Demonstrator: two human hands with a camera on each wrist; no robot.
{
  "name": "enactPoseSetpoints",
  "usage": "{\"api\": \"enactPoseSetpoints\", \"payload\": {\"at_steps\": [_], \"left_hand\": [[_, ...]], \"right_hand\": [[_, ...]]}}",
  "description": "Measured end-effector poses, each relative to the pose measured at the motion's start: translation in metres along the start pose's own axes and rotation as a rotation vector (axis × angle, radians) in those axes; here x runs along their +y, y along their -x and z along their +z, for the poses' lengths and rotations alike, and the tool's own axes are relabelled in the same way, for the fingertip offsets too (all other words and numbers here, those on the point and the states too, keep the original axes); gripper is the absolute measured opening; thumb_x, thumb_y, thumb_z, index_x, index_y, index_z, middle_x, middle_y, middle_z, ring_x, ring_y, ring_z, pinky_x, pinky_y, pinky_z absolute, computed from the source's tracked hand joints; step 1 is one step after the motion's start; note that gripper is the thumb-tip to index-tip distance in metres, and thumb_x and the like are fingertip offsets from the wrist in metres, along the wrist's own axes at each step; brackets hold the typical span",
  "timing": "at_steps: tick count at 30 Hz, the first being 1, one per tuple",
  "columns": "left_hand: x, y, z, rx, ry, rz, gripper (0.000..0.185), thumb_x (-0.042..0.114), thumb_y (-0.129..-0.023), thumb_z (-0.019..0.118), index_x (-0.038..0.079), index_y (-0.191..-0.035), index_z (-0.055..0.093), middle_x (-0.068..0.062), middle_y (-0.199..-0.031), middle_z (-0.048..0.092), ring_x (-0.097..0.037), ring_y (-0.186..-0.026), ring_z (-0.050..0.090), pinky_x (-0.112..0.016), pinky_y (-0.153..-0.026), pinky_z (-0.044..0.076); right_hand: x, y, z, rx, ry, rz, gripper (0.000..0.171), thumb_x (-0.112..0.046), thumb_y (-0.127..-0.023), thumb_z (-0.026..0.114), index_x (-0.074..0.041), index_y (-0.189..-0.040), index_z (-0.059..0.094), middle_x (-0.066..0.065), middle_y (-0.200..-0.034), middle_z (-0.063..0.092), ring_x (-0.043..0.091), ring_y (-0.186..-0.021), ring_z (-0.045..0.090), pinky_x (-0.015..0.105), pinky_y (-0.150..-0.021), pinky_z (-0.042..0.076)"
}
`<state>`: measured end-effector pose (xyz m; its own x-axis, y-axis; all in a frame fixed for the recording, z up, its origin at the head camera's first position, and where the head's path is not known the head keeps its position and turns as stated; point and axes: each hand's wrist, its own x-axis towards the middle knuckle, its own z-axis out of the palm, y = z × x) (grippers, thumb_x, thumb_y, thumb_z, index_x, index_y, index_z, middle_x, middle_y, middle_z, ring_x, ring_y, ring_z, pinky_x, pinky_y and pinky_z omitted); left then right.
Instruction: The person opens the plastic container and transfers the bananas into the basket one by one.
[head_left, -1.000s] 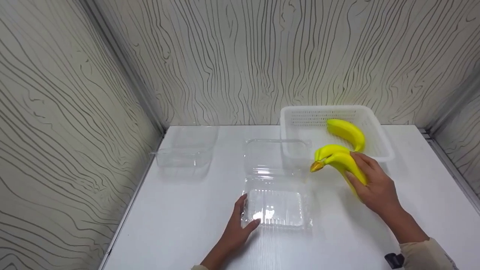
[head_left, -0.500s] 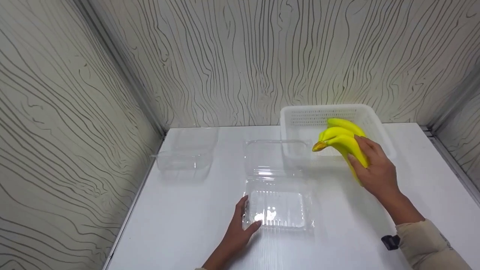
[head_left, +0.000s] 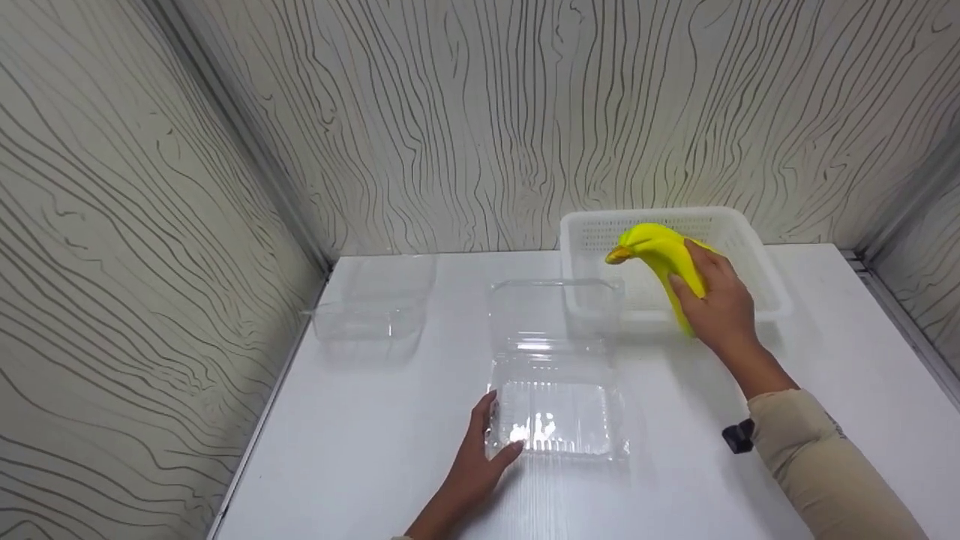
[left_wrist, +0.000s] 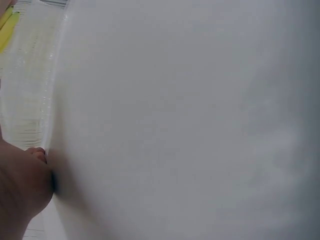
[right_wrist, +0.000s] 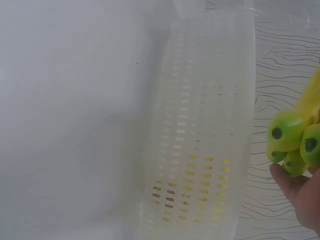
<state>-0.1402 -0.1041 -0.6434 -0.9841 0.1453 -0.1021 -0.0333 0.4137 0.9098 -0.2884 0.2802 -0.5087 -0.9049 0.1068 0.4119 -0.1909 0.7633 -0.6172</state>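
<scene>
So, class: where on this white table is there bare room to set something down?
Bare patches on the white table: front left beside the left hand, and front right past the beige sleeve. Crowded: clear plastic clamshell box against white slotted basket.

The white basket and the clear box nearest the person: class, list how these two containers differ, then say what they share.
The white basket is opaque and full of small holes; the clear box is see-through with solid walls. The basket stands at the back right of the table; the box lies nearer the person, lid open. The right hand holds bananas over the basket; the left hand touches the box. Both are rectangular plastic containers.
</scene>
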Motion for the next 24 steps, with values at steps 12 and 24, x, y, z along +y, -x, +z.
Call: {"api": "enactPoseSetpoints", "payload": {"at_steps": [12, 24], "left_hand": [[0.001, 0.0, -0.001, -0.012, 0.037, 0.018, 0.091, 0.048, -0.099, 0.07, 0.026, -0.17, 0.018, -0.023, -0.177, 0.026, -0.051, -0.162, 0.029, -0.074, -0.127, 0.027], [-0.001, -0.001, -0.001, -0.005, 0.024, 0.04, 0.09, 0.048, -0.099, 0.07, 0.024, -0.17, 0.019, -0.024, -0.176, 0.027, -0.052, -0.16, 0.031, -0.072, -0.127, 0.03]], "right_hand": [[0.004, -0.04, 0.022, -0.08, -0.006, 0.105, 0.065, -0.042, -0.11, 0.055, -0.026, -0.169, 0.033, 0.021, -0.164, 0.045, 0.046, -0.14, 0.052, 0.068, -0.116, 0.042], [0.009, -0.066, 0.052, -0.253, 0.063, 0.231, 0.073, -0.048, -0.111, 0.053, -0.026, -0.172, 0.021, 0.021, -0.169, 0.04, 0.044, -0.15, 0.043, 0.066, -0.126, 0.034]]}}
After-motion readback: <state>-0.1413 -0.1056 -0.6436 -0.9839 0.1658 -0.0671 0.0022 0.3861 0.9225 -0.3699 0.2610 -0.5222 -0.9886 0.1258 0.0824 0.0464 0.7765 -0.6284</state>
